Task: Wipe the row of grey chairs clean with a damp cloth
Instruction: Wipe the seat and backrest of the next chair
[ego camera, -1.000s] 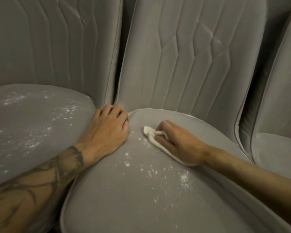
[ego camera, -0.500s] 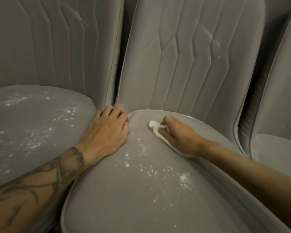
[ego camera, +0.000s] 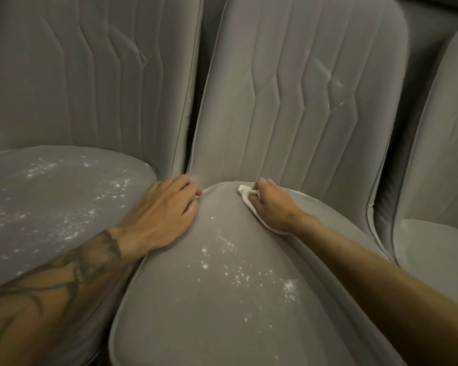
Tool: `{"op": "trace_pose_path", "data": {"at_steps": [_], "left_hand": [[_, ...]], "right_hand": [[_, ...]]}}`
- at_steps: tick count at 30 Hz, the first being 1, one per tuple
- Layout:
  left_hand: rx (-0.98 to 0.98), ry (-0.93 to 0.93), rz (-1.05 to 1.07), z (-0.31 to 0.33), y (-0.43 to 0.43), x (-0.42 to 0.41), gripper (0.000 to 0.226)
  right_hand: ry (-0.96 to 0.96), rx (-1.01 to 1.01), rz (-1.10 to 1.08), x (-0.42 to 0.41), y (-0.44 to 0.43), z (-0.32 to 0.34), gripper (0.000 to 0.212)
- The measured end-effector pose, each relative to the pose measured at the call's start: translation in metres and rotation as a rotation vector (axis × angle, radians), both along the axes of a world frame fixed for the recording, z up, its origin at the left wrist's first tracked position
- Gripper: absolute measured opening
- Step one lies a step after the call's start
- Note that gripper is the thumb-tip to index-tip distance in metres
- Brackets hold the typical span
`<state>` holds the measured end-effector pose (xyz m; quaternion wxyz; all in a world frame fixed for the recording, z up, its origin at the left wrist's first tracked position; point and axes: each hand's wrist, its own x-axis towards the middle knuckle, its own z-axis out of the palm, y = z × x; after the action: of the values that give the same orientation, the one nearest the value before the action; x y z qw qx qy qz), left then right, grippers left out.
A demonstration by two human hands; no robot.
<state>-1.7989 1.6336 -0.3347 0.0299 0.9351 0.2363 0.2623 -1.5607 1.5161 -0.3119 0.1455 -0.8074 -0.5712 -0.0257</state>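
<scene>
Three grey upholstered chairs stand side by side. The middle chair's seat [ego camera: 222, 313] carries scattered white powder specks across its middle. My right hand [ego camera: 271, 207] presses a white cloth [ego camera: 245, 192] onto the back of that seat, close to where it meets the backrest [ego camera: 288, 101]. Most of the cloth is hidden under my palm. My left hand [ego camera: 167, 212] lies flat with its fingers together on the seat's back left corner, in the gap beside the left chair.
The left chair's seat [ego camera: 50, 207] is dusted with many white specks. The right chair's seat [ego camera: 434, 247] shows at the frame's edge, with a faint pale smear near its back. Dark gaps separate the backrests.
My right hand has slid the cloth away from me, toward the seat's back edge under the backrest. My left hand has stayed in place.
</scene>
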Motion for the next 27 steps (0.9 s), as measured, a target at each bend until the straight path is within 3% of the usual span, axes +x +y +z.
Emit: {"op": "trace_pose_path", "data": {"at_steps": [2,7,9,12,14,20,22,25,27], "left_hand": [[0.069,0.062,-0.009,0.000,0.012,-0.019,0.032],[-0.018,0.258,0.107,-0.007,0.039,-0.052,0.067],[-0.083,0.245,0.113,-0.013,0.041,-0.052,0.071],[-0.073,0.216,0.115,-0.019,0.037,-0.050,0.069],[-0.068,0.194,0.122,-0.018,0.037,-0.051,0.065],[-0.043,0.188,0.132,-0.019,0.034,-0.050,0.061],[-0.039,0.196,0.129,-0.018,0.033,-0.050,0.060],[-0.031,0.206,0.129,-0.016,0.029,-0.050,0.061],[-0.035,0.201,0.124,-0.016,0.029,-0.051,0.060]], "right_hand": [[-0.009,0.036,0.006,-0.011,0.008,-0.006,0.025],[0.060,0.060,0.386,-0.043,-0.009,-0.012,0.018],[0.039,0.032,0.297,-0.023,0.003,-0.007,0.017],[0.025,0.027,-0.055,0.006,0.031,-0.004,0.027],[0.037,0.029,-0.093,-0.007,0.049,-0.003,0.029],[0.062,0.083,0.520,-0.081,0.032,-0.013,0.016],[0.046,0.061,0.464,-0.065,0.035,-0.008,0.020],[0.014,0.011,0.136,-0.038,0.050,0.001,0.027],[-0.009,0.025,0.117,-0.047,0.054,0.000,0.027]]}}
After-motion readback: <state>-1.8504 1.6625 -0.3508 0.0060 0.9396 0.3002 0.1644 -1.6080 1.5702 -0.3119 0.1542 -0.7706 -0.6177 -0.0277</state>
